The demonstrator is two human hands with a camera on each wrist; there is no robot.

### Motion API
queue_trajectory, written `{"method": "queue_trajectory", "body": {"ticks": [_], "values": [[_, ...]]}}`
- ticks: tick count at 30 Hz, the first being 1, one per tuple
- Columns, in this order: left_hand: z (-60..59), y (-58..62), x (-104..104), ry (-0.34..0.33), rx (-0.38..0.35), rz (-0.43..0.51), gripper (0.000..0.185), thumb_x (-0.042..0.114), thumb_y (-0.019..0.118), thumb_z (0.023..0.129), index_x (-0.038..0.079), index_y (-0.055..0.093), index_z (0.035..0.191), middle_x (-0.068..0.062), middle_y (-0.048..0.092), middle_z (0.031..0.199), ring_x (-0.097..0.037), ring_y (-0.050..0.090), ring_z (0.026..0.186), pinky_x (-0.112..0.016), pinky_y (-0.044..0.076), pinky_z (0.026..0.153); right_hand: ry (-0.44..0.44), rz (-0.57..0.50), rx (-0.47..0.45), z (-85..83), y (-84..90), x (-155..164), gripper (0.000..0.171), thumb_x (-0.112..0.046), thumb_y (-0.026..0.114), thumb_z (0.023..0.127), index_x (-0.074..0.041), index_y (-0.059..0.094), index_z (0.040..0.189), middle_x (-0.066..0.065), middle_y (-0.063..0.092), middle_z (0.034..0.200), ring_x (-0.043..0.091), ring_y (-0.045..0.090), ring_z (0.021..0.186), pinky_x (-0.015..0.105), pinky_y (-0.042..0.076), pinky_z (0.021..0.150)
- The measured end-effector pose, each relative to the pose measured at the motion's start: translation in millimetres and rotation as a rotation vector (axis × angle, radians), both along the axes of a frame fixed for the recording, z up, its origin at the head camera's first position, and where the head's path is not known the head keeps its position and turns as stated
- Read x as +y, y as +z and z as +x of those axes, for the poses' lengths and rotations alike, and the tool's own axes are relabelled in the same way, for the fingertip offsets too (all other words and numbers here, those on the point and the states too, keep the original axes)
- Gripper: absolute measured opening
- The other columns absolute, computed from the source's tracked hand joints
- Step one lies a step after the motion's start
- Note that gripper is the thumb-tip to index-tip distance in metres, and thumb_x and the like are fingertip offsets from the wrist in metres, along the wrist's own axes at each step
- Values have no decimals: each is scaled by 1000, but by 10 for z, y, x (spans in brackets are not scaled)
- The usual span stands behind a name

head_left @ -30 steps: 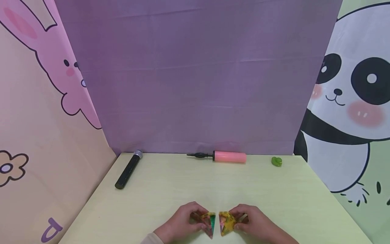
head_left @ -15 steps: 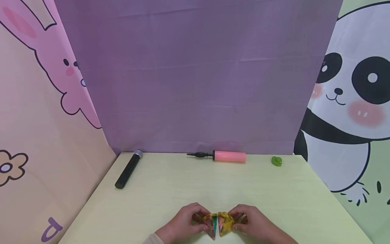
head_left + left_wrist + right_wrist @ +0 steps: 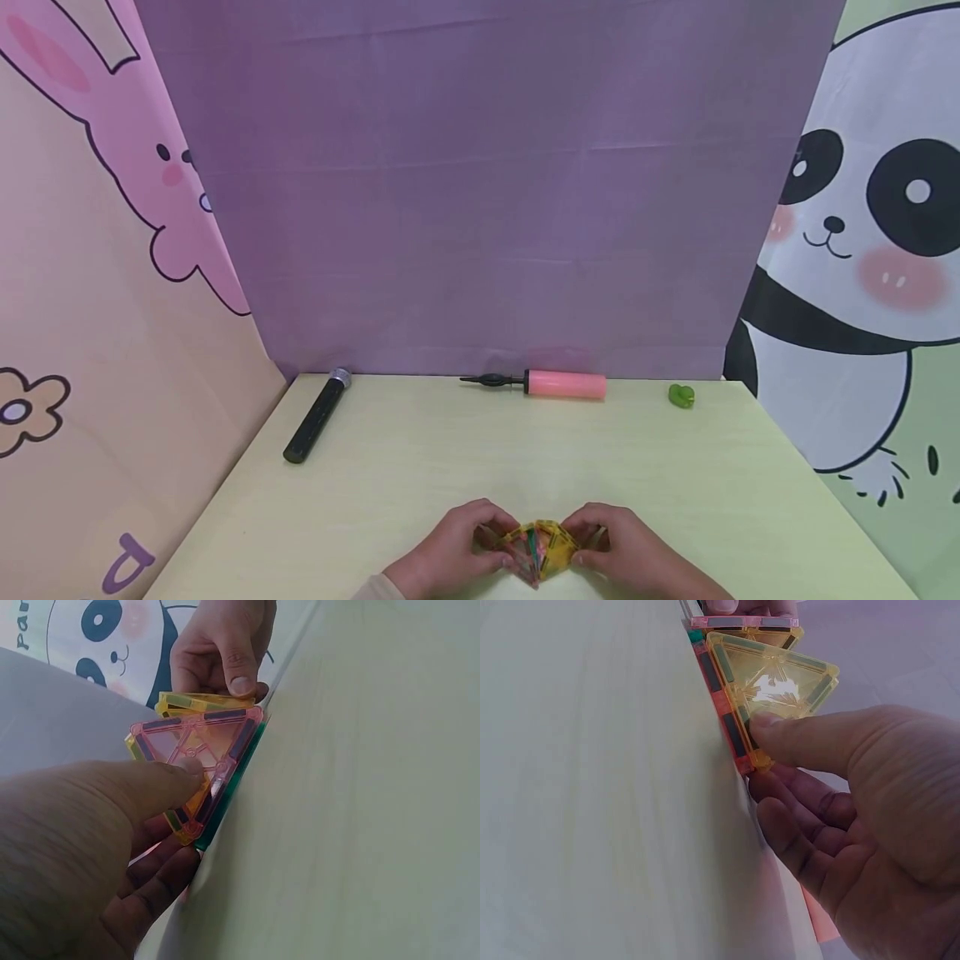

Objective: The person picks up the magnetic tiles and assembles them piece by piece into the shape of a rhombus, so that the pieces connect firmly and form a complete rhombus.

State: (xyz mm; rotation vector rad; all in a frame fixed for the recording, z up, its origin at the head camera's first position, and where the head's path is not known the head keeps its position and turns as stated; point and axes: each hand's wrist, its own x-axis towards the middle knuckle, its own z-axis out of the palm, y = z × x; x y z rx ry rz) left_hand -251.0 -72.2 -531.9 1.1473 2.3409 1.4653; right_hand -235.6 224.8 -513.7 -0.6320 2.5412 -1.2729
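Note:
Close to the table's near edge, my left hand pinches a cluster of see-through magnetic tiles between thumb and fingers. A pink triangular tile faces the left wrist camera, with a green tile along its edge and yellow behind. Opposite, my right hand grips a second cluster, thumb on a yellow triangular tile that has a red tile along its table side. In the head view the two clusters meet edge to edge between my hands. Fingers behind the tiles are partly hidden.
On the pale table, a black microphone lies at the left. Along the back edge are a pink hand pump with a black nozzle and a small green object. A purple cloth hangs behind.
The gap between the two tile clusters has closed. My left hand has moved slightly right with its cluster; the right hand has stayed nearly in place, still gripping its own.

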Motion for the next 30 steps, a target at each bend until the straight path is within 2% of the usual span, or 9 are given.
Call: {"method": "queue_trajectory", "body": {"ticks": [9,15,17,22,30], "values": [[51,40,25,31,1,2,32,10,73,86,15,62,115,2,61,109,-8,62,95,-25,53,77,3,11,23,1,-10,6,25,-18,78,82,-26,70,104,-7,65,93,19,60,83,26,50,66],[160,228,25,29,29,17,31,3,72,85,8,62,114,-3,61,107,-10,62,95,-27,54,76,-15,3,13,-14,-35,15,23,-21,77,82,-27,70,102,-7,66,92,17,60,84,27,50,67],[133,191,19,23,30,15,31,6,72,86,10,61,115,-1,61,108,-9,62,95,-26,53,76,-19,-8,6,-13,-39,22,21,-23,77,83,-28,70,102,-7,66,94,17,60,85,28,50,67],[21,7,10,21,3,5,32,16,73,86,18,61,116,5,60,109,-6,61,96,-24,53,77,-9,-79,-36,-9,-25,26,20,-23,76,84,-23,69,103,-4,66,100,19,63,86,29,52,68],[27,12,17,27,1,-17,38,12,77,83,20,61,116,8,59,109,-4,60,95,-23,52,78,21,-153,-71,15,5,23,20,-17,74,86,-18,68,105,3,64,106,24,65,87,30,54,67]]}}
